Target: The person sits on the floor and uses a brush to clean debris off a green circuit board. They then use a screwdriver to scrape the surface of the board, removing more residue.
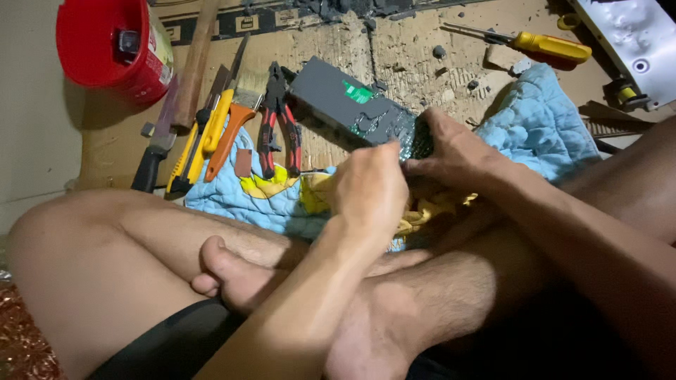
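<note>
Floor: person sits cross-legged on brown cardboard sheet [415, 49], dusty, grey crumbs + debris at far edge; pale wall/floor strip at left.
Main item: dark grey metal box [345, 105], looks like a power-supply type case, lies tilted on the cardboard, near end with mesh grille up by the hands; green sticker patches on top face.
Right hand [454, 151]: fingers curled over the near grille end of the box, gripping it, thumb tucked under.
Left hand [370, 186]: fingers bunched shut, pinching at the box's near corner; what's between the fingertips, if anything, can't tell, back of hand hides it.
Under hands: blue quilted cloth [542, 119] w/ yellow print, spread from lap out to the right.
Progress: judging by looks, box case is closed, lid not off; no loose screws or panels seen beside it. So early stage, most of the work left.
Left of box: red-handled pliers [278, 127], touching the cloth edge; orange-handled brush [236, 123]; yellow utility knife [208, 137]; black-handled tool [158, 144]; wooden handle [193, 67].
Far left: red plastic tub [116, 46].
Far right: yellow screwdriver [542, 46], well apart from box; white metal panel [630, 35] at corner.
</note>
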